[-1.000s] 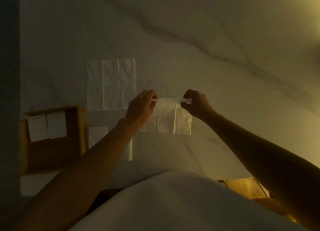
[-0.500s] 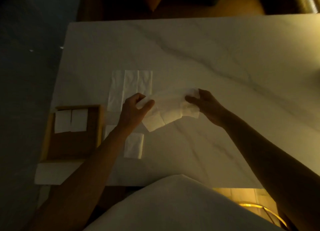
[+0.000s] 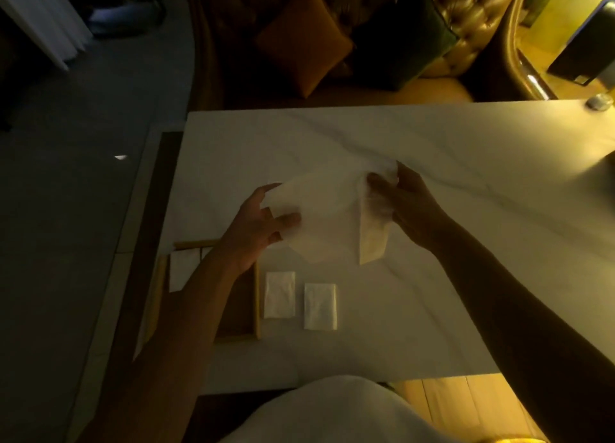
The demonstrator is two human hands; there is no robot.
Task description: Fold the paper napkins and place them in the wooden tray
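I hold a white paper napkin (image 3: pixel 327 216) lifted above the marble table, spread loosely between both hands. My left hand (image 3: pixel 258 224) pinches its left edge and my right hand (image 3: pixel 407 204) grips its upper right corner, with a flap hanging down. The wooden tray (image 3: pixel 254 304) lies at the table's near left, partly hidden by my left forearm, and a folded napkin (image 3: pixel 182 269) rests in its far left part. Two small folded napkins (image 3: pixel 279 294) (image 3: pixel 320 306) lie side by side on the table just right of the tray.
The white marble table (image 3: pixel 432 276) stretches to the right and far side. A tufted sofa with an orange cushion (image 3: pixel 304 48) and a dark green cushion (image 3: pixel 404 35) stands beyond the far edge. A small round object (image 3: pixel 599 102) sits at the far right corner.
Both hands have raised the napkin off the table and it now hangs open and crumpled. The view has tilted up, so the sofa shows.
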